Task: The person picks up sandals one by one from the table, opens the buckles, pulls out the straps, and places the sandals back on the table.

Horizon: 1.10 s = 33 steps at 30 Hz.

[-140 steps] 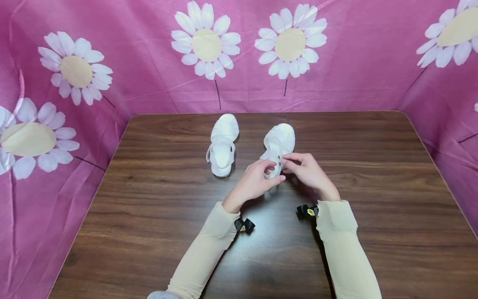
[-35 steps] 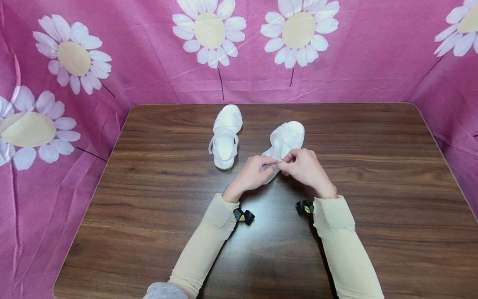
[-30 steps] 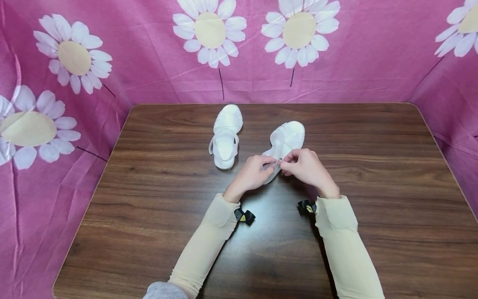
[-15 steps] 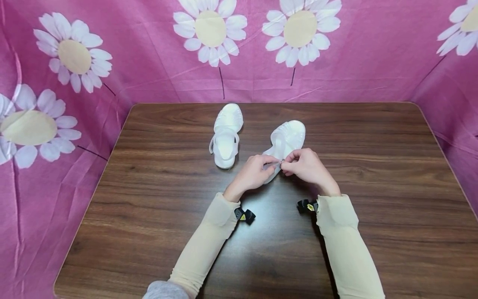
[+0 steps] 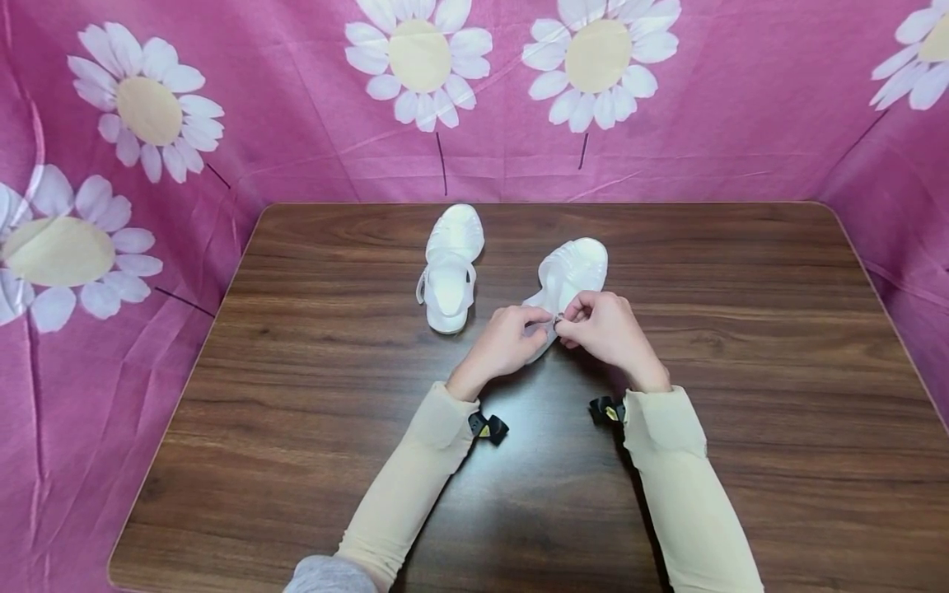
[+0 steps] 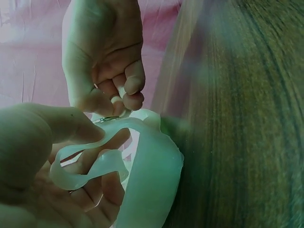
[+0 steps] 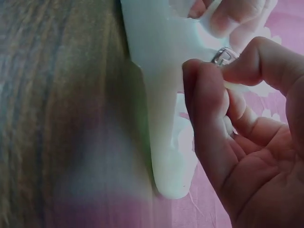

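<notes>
A white jelly sandal (image 5: 574,268) stands on the table with its toe angled to the far right, both hands at its ankle part. My left hand (image 5: 502,342) holds the ankle strap (image 6: 121,124), thumb on top, and the strap curves in a loop within that hand. Thumb and index finger of my right hand (image 5: 610,329) pinch at the strap right beside the small metal buckle (image 7: 224,56). The pinched bit is mostly hidden by the fingertips. A matching white sandal (image 5: 454,235) stands upright to the left, its strap looped at the side.
The brown wood-grain table (image 5: 296,395) reaches back to a pink cloth (image 5: 497,99) printed with large daisies, which also hangs at both sides. Black wrist devices (image 5: 489,428) sit at the sleeve cuffs.
Since the earliest frame, the right sandal has turned toe rightward, and my right fingers have closed into a pinch at the buckle. Over the last second only small finger shifts show.
</notes>
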Motion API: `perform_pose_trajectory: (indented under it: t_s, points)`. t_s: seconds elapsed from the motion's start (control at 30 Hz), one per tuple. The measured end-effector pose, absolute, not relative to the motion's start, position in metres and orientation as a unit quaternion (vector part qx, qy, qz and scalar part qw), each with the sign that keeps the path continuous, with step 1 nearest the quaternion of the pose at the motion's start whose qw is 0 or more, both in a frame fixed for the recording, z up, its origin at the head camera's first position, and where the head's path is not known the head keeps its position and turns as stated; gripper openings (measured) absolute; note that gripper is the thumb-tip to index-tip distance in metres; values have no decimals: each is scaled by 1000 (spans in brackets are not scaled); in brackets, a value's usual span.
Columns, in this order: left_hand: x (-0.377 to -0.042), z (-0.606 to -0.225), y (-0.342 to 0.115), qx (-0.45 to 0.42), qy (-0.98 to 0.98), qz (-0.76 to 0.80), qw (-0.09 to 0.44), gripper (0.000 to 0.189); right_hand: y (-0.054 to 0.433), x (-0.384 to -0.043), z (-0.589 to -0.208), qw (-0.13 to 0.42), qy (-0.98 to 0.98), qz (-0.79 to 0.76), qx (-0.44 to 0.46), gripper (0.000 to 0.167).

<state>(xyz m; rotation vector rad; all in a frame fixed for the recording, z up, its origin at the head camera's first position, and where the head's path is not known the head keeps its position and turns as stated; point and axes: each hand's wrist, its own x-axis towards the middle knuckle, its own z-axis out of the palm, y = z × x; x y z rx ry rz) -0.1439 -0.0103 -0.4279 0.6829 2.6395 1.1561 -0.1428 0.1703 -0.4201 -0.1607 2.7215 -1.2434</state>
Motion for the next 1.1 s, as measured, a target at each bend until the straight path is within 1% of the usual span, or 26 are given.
perform_pose_trajectory:
  t_s: [0.2,0.43,0.67,0.87,1.1]
  points:
    - [-145,-428,-11,229,887,391,93,30,176,-144,-420,75,894,-435,-78,12]
    - [-147,-429,-12,231,884,393,102,35,183,-145,-421,83,883,-446,-123,19]
    - [-149,-430,-13,217,873,421,117,35,186,-144,-419,77,875,-459,-137,18]
    - [-150,-431,-13,210,870,431,115,32,186,-144,-419,67,870,-466,-145,18]
    - [-149,-430,-13,213,866,437,121,31,186,-144,-417,65,873,-455,-163,13]
